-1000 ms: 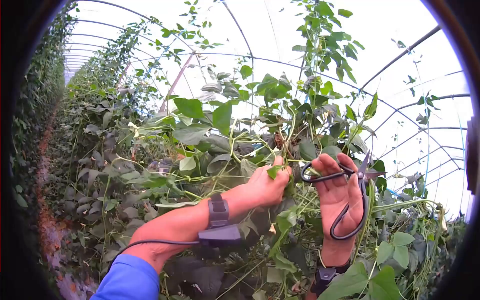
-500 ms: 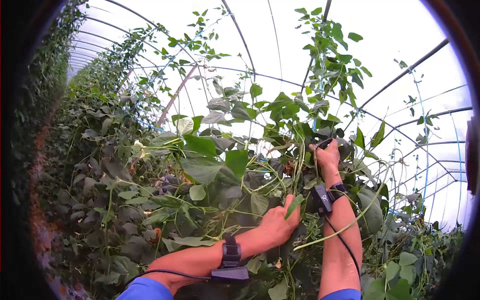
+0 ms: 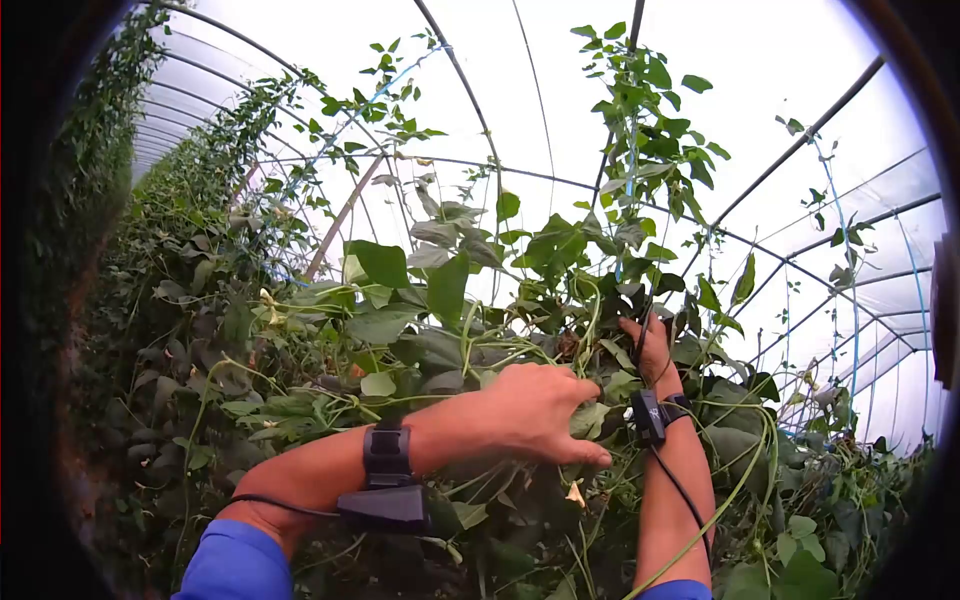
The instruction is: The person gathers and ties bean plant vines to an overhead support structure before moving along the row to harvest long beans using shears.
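Left hand (image 3: 530,410) low in centre, palm down, fingers (image 3: 585,452) spread loosely and curled over leaf (image 3: 588,418) in tangled vines (image 3: 480,350); fingertips touching foliage, nothing firmly gripped. Right hand (image 3: 650,345) higher, just beyond, pushed up into vines; its fingers hidden among leaves, so spread cannot be told. Black wrist bands (image 3: 387,452) on both forearms, cable trailing from each. Long green pods hang among stems. Greenhouse arches (image 3: 800,120) overhead.

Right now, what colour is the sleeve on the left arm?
Blue; the left arm's fabric sleeve shows best in the head view.
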`<action>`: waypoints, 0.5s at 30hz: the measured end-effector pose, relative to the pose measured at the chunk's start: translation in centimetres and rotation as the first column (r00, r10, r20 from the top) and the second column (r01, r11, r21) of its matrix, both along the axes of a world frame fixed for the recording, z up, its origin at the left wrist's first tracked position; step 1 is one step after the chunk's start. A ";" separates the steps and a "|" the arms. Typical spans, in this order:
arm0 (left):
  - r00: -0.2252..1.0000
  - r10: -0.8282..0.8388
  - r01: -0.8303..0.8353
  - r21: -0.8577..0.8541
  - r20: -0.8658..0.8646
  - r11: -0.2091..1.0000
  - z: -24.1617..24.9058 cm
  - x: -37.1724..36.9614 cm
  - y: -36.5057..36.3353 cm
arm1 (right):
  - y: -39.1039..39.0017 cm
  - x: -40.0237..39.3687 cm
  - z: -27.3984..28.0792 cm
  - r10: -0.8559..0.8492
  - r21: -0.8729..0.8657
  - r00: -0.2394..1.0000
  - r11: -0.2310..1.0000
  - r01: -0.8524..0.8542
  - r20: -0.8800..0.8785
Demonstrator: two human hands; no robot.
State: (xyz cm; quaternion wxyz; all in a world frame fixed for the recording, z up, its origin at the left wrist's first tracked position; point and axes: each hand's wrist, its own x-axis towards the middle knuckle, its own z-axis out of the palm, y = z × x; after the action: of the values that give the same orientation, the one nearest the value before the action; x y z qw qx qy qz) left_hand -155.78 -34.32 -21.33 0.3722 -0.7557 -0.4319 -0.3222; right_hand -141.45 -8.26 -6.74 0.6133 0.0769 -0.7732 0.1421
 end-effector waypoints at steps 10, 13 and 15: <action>0.891 -0.429 0.277 0.567 0.151 0.775 16.2 1.5 3.0 | -4.2 -0.1 -0.8 -0.024 0.076 0.997 0.997 0.029 -0.070; 0.896 -0.428 0.364 0.748 -0.118 0.556 19.9 1.7 7.8 | -3.8 -0.4 -0.9 0.077 0.091 0.995 0.993 -0.071 -0.068; 0.898 -0.397 0.403 0.724 -0.193 0.560 21.3 2.3 8.7 | -5.5 0.2 -1.8 0.034 0.148 0.997 0.989 -0.024 -0.067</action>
State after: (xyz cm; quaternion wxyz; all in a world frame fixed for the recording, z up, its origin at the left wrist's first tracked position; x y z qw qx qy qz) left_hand -153.47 -25.65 0.02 0.5680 -0.6133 -0.0765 -0.5434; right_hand -141.26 -13.79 -8.57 0.6302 0.1381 -0.7586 0.0906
